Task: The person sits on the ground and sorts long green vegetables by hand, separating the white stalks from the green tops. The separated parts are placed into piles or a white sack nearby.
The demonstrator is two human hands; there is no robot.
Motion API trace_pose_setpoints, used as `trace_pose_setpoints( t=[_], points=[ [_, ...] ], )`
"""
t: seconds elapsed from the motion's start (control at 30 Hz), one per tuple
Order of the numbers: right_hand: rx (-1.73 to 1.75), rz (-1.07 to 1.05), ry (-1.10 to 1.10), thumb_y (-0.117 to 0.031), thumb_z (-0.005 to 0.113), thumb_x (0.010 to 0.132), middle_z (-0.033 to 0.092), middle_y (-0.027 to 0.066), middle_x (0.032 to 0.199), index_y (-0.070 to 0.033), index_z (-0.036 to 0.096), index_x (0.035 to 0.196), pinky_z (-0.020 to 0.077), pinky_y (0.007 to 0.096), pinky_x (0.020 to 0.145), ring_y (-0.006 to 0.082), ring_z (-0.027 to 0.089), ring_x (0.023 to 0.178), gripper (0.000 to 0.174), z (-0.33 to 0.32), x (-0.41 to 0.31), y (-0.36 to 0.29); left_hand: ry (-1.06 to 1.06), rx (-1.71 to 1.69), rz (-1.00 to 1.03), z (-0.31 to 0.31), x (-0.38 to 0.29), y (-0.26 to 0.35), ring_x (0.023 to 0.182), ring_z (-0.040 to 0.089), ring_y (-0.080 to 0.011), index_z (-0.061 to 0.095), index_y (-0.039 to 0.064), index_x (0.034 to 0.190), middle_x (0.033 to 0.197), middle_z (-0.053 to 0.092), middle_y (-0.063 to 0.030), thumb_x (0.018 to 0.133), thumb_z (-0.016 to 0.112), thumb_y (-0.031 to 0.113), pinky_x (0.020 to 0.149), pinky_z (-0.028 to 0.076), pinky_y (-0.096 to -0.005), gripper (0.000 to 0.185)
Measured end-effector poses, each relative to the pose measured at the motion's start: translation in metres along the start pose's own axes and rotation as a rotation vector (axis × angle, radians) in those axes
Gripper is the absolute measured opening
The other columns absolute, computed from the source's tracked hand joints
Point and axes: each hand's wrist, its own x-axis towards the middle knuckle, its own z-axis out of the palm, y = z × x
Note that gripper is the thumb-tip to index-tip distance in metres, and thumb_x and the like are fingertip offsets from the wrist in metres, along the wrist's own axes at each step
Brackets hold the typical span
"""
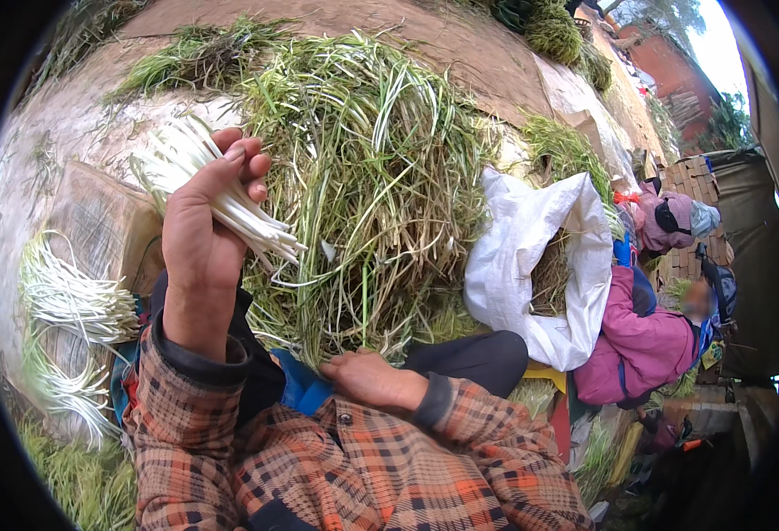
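Note:
My left hand [207, 212] is raised at the left, closed around a bunch of white plant stems [250, 216], with the thumb across them. My right hand [369, 377] rests low at the near edge of a large heap of green and dried stalks [363, 179], its fingers curled down. A green stem rises just beside those fingers; whether they grip it is hidden. At the far left, bundles of white stems [77, 299] lie beside and partly over a wooden block [97, 219]. A white woven sack [509, 265] stands with its mouth open right of the heap, with dried stalks inside.
A person in a pink-purple jacket [641, 338] sits close beyond the sack, and another in a purple head covering [671, 222] sits farther off. More green plants [77, 471] lie at the lower left. Smaller green piles [552, 30] lie at the top right. My dark-trousered knee [489, 358] is near the sack.

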Motion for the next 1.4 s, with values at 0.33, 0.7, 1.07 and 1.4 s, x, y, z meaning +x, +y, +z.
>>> trace_pose_setpoints(
  t=[0.33,0.7,1.07,1.4],
  points=[
    [-0.058,0.341,1.025,-0.026,0.067,0.079,0.056,0.0139,0.107,-0.001,0.055,0.112,0.0404,0.0406,0.089,0.0297,0.050,0.102,0.043,-0.139,0.051,0.123,0.016,0.001,-0.035,0.005,-0.004,-0.002,0.081,0.059,-0.0201,0.048,-0.001,0.112,0.095,0.058,-0.0129,0.084,0.055,-0.003,0.060,0.048,-0.0266,0.029],
    [-0.323,0.157,0.363,-0.009,0.057,0.079,0.060,0.0081,0.076,-0.007,0.056,0.087,0.0465,0.0352,0.059,0.0227,0.061,0.066,0.008,-0.073,0.057,0.072,0.003,-0.032,-0.027,0.003,-0.004,0.002,0.080,0.059,-0.0200,0.048,-0.001,0.112,0.096,0.058,-0.0134,0.084,0.053,-0.003,0.061,0.048,-0.0271,0.029],
    [0.155,0.223,0.760,-0.029,0.063,0.082,0.054,0.0138,0.093,-0.002,0.051,0.118,0.0473,0.0390,0.075,0.0323,0.055,0.087,0.046,-0.030,0.051,0.052,0.022,-0.038,-0.008,-0.006,-0.005,0.009,0.081,0.060,-0.0207,0.048,-0.002,0.110,0.096,0.058,-0.0144,0.086,0.051,-0.004,0.061,0.049,-0.0267,0.024],
    [0.081,0.087,-0.141,-0.027,0.071,0.072,0.055,0.0167,0.106,-0.014,0.041,0.132,0.0501,0.0430,0.077,0.0349,0.059,0.094,0.068,0.097,0.078,0.018,-0.071,-0.031,0.008,-0.014,-0.004,0.016,0.083,0.061,-0.0208,0.047,-0.004,0.111,0.098,0.058,-0.0149,0.086,0.053,-0.003,0.064,0.050,-0.0265,0.026]
  ],
)
